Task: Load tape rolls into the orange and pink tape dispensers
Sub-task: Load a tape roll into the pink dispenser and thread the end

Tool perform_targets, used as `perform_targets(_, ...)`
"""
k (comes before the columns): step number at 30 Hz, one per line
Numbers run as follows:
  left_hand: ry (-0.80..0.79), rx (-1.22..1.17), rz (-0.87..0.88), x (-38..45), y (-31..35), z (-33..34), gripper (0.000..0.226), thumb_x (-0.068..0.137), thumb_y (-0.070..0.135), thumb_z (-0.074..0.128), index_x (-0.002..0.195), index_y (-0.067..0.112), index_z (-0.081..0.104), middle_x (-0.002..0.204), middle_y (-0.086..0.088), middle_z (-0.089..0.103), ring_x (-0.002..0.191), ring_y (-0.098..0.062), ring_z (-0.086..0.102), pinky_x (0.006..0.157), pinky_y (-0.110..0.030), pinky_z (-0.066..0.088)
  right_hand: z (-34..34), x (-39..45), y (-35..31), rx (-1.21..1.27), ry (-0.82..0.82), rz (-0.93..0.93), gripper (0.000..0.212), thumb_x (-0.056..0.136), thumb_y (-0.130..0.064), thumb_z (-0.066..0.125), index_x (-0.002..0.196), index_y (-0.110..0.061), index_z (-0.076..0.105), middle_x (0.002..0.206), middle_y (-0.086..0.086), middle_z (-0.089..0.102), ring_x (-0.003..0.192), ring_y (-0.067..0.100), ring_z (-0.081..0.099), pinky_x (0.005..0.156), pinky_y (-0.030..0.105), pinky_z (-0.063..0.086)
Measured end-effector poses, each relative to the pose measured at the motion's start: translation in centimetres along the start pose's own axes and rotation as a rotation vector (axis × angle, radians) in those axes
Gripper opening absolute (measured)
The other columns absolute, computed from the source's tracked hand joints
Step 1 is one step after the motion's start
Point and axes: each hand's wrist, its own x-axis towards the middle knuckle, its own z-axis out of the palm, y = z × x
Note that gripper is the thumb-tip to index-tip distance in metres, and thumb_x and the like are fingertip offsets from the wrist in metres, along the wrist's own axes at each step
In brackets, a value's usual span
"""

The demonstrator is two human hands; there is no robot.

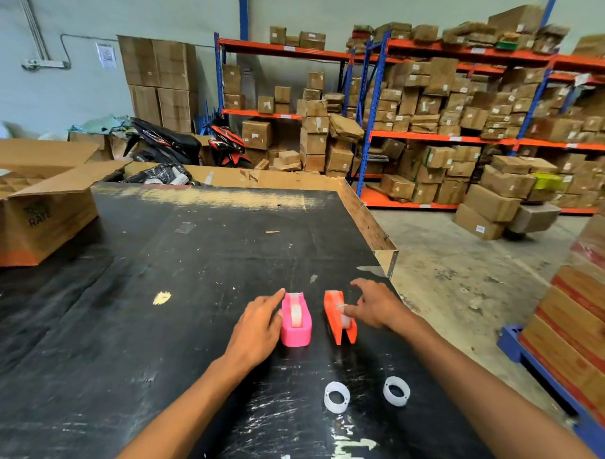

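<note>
Black scuffed table [159,303], boxed shelves [462,138].

your left hand [260,328]: bare, no glove, ring or watch | your right hand [377,307]: bare likewise | forearms: uncovered, no sleeve reaching either wrist

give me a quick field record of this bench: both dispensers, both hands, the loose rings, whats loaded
surface: black table, scuffed
pink dispenser: upright, clear tape roll seated in its slot
orange dispenser: right of the pink one, roll partly visible inside
left hand: open, fingers against the pink dispenser's left side
right hand: open, thumb on the orange dispenser
loose rings: two white rings lying flat, nearer the person
background: cardboard box at far left
</note>
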Motion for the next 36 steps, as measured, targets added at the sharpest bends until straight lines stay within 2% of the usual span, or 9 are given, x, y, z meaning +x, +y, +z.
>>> perform_targets(4,0.049,0.054,0.179,-1.4,2.8,-1.0,0.038,0.092,0.022,0.050,0.129,0.016,0.059,0.126,0.000,0.055,0.120,-0.018,0.046,0.098,-0.025,0.037,-1.7,-2.5,1.5,0.014,0.053,-0.051,0.049,0.082,-0.037,0.069,0.124,-0.014,0.057,0.093,0.005,0.065,0.097,0.026,0.065,0.084,0.037,0.052)
perform_targets(9,-0.320,0.013,0.311,-3.7,7.1,-0.9,0.033,0.093,0.030,0.055,0.119,0.013,0.067,0.121,-0.001,0.068,0.112,-0.015,0.059,0.097,-0.024,0.042,-2.5,-7.1,3.1,-0.137,-0.195,-0.069,0.037,0.082,-0.035,0.070,0.110,-0.010,0.068,0.087,0.003,0.061,0.082,0.017,0.056,0.073,0.025,0.041)
perform_targets(11,-0.475,0.071,0.350,-4.4,7.6,-0.1,0.044,0.091,0.039,0.058,0.128,0.015,0.061,0.128,0.000,0.063,0.118,-0.014,0.056,0.093,-0.018,0.041,-2.1,-8.8,3.8,-0.196,-0.291,-0.051,0.041,0.080,-0.036,0.072,0.114,-0.012,0.067,0.091,0.002,0.060,0.083,0.018,0.056,0.073,0.026,0.041)
perform_targets(14,-0.599,0.249,0.363,-5.1,7.0,1.4,0.064,0.084,0.055,0.059,0.137,0.021,0.051,0.136,0.000,0.056,0.127,-0.017,0.048,0.104,-0.034,0.041,-0.9,-10.3,4.8,-0.296,-0.325,-0.020,0.052,0.077,-0.036,0.074,0.123,-0.017,0.059,0.116,0.007,0.063,0.102,0.026,0.061,0.081,0.032,0.048)
perform_targets(18,-0.530,0.285,0.402,-5.8,6.5,2.3,0.034,0.085,0.044,0.062,0.110,0.022,0.066,0.111,-0.004,0.064,0.109,-0.024,0.056,0.088,-0.039,0.047,0.5,-11.1,5.6,-0.291,-0.218,-0.063,0.043,0.075,-0.038,0.074,0.112,-0.019,0.061,0.117,0.010,0.063,0.100,0.030,0.062,0.080,0.036,0.049)
perform_targets(22,-0.433,0.224,0.337,-5.9,4.7,0.4,0.028,0.084,0.042,0.060,0.102,0.021,0.068,0.100,-0.002,0.069,0.093,-0.022,0.061,0.083,-0.040,0.051,1.5,-10.8,3.5,-0.275,-0.220,-0.146,0.035,0.075,-0.040,0.074,0.100,-0.020,0.062,0.107,0.008,0.065,0.093,0.029,0.062,0.073,0.036,0.049)
perform_targets(29,-0.325,0.313,0.148,-6.0,-1.6,-6.2,0.045,0.087,0.035,0.060,0.130,0.023,0.057,0.127,0.001,0.063,0.118,-0.020,0.057,0.097,-0.036,0.047,4.0,-8.0,-5.7,-0.211,-0.271,-0.413,0.021,0.079,-0.029,0.071,0.093,-0.015,0.067,0.090,0.003,0.069,0.080,0.020,0.060,0.070,0.033,0.048)
perform_targets(33,-0.256,0.337,0.047,-5.8,-5.1,-9.4,0.046,0.088,0.030,0.059,0.133,0.021,0.055,0.126,-0.003,0.062,0.118,-0.022,0.057,0.097,-0.032,0.045,5.6,-6.1,-10.4,-0.245,-0.198,-0.540,0.030,0.078,-0.034,0.071,0.100,-0.013,0.068,0.100,0.007,0.066,0.092,0.025,0.061,0.066,0.033,0.043)
perform_targets(36,-0.198,0.345,-0.001,-4.8,-6.9,-10.8,0.050,0.087,0.031,0.059,0.136,0.024,0.052,0.126,-0.004,0.060,0.118,-0.024,0.056,0.096,-0.035,0.046,6.2,-4.2,-13.1,-0.347,-0.057,-0.608,0.036,0.077,-0.040,0.070,0.102,-0.014,0.069,0.106,0.009,0.058,0.103,0.026,0.050,0.079,0.036,0.041)
